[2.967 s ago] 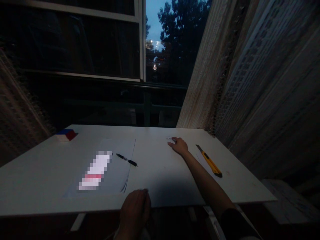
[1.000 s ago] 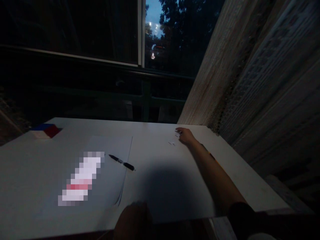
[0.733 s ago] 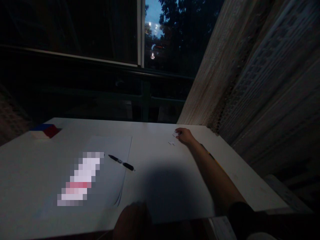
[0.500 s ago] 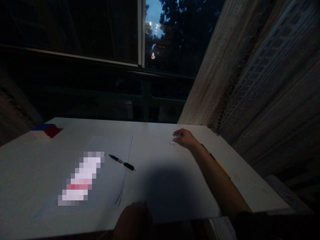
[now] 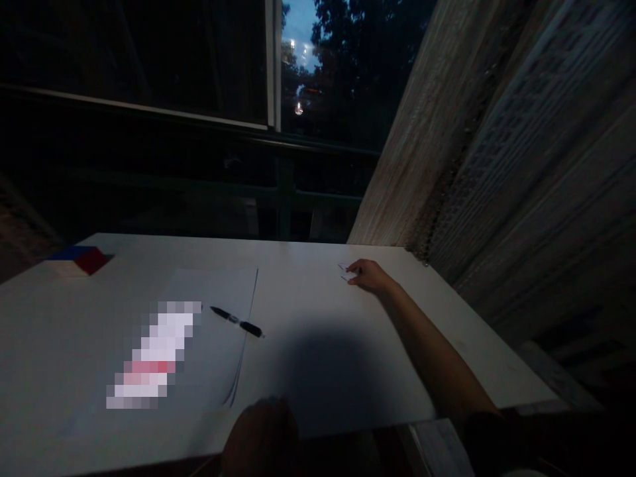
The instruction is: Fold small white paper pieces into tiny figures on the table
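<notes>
Toward the far right of the table, my right hand (image 5: 368, 274) is closed, thumb and fingers pinching at a small white piece with dark edges (image 5: 345, 272). Its kind is too small to tell, and the fingers cover part of it. Low at the front edge, my left hand (image 5: 259, 434) is curled and in deep shade; whatever it may hold is hidden. Between the hands and to the left, a black pen (image 5: 237, 322) lies slantwise across white paper sheets (image 5: 218, 285).
A blurred-out white and red strip (image 5: 156, 351) lies on the sheets. A blue, red and white block (image 5: 78, 261) stands at the far left of the white table (image 5: 303, 285). Curtains (image 5: 397, 159) hang at the right, beside a dark window (image 5: 348, 73).
The small white piece now shows at my right fingertips, slightly turned from before. The yellow and black stick beside my right forearm is no longer visible. My left hand stays low.
</notes>
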